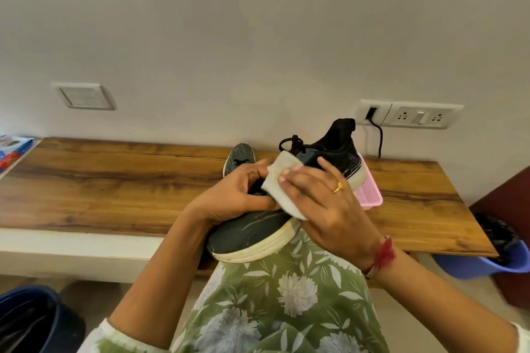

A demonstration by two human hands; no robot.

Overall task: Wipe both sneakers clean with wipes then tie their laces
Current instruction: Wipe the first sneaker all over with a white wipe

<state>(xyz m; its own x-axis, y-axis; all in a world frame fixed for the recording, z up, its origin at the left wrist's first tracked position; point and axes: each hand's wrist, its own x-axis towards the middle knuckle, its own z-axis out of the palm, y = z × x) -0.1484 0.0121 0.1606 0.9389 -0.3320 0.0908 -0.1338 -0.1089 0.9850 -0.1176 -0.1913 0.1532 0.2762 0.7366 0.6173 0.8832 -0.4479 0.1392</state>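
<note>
Far left of the held sneaker (252, 233), a blue packet (13, 152) lies at the end of the wooden tabletop (114, 180); a dark bucket (28, 321) stands on the floor below; just behind the held sneaker, a second sneaker (239, 159) rests on the tabletop; the left hand (232, 195) grips the held sneaker's upper, fingers curled round it near the laces; the shoe is lifted over the tabletop's front edge, toe toward the person, heel raised; the right hand (324, 209) presses a white wipe (282, 186) against its side, fingers fairly straight, thumb hidden; a pink tray (370, 195) lies behind the heel; a blue bin (481, 264) sits far right.
</note>
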